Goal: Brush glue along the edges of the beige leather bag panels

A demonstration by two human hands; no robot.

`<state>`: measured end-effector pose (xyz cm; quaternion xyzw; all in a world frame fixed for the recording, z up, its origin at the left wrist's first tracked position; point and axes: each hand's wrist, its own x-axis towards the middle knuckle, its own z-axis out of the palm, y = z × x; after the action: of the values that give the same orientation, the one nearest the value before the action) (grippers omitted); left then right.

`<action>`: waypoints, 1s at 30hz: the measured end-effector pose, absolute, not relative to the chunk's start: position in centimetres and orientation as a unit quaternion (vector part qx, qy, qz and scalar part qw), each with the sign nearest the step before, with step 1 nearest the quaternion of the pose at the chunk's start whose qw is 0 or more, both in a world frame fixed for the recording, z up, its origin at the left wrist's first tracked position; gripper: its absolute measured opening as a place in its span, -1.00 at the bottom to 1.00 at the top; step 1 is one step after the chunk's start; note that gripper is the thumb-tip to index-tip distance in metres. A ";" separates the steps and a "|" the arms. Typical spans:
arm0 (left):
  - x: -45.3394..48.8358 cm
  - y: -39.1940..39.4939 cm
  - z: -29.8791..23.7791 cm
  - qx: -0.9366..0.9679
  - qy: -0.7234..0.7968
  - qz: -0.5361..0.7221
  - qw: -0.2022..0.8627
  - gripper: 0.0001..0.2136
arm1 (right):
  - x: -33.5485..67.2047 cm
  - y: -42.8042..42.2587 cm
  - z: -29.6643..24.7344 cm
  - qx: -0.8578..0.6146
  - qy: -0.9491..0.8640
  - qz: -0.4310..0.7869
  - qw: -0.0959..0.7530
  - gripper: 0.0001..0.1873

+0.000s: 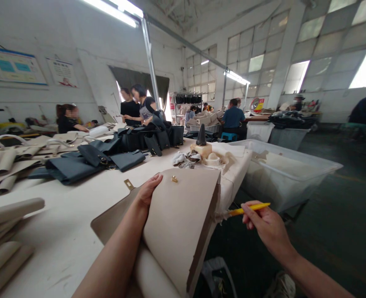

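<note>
My left hand point(148, 191) rests on a beige leather bag panel point(178, 223), fingers wrapped over its left edge and holding it up on the table's front edge. A small gold stud point(174, 179) sits near the panel's top, and a gold clasp point(128, 184) shows on the flap beneath. My right hand point(265, 225) pinches a thin yellow brush point(248, 208) and holds its tip against the panel's right edge, off the table side.
The long pale work table point(61, 231) carries dark grey bag parts point(86, 163), rolled beige pieces point(3, 223) at left, and a glue pot with rags point(201, 151). A clear plastic bin point(282, 174) stands to the right. Several people work at the far tables.
</note>
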<state>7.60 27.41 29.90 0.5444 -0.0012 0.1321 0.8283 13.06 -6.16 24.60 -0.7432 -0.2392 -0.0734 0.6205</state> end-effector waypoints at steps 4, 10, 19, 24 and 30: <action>7.6 27.7 29.8 0.550 -0.003 0.123 0.826 -0.80 | 15.2 -6.6 26.1 -0.741 -0.256 -0.176 0.595 -0.62; 8.1 27.9 29.2 0.556 0.000 0.109 0.824 -0.79 | 17.7 -5.4 25.1 -0.756 -0.343 -0.231 0.507 -0.71; 8.6 27.9 28.4 0.545 0.006 0.095 0.833 -0.78 | 18.0 -5.3 25.2 -0.755 -0.331 -0.198 0.531 -0.68; 8.5 28.1 28.3 0.542 0.014 0.093 0.835 -0.80 | 17.1 -4.6 25.2 -0.752 -0.327 -0.128 0.558 -0.65; 8.5 28.0 28.3 0.545 0.020 0.092 0.833 -0.80 | 12.4 -5.5 24.8 -0.734 -0.277 -0.005 0.620 -0.54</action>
<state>8.49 27.97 28.33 0.5446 0.0197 0.0918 0.8334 12.42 -5.50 24.78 -0.7337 -0.2770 -0.0048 0.6204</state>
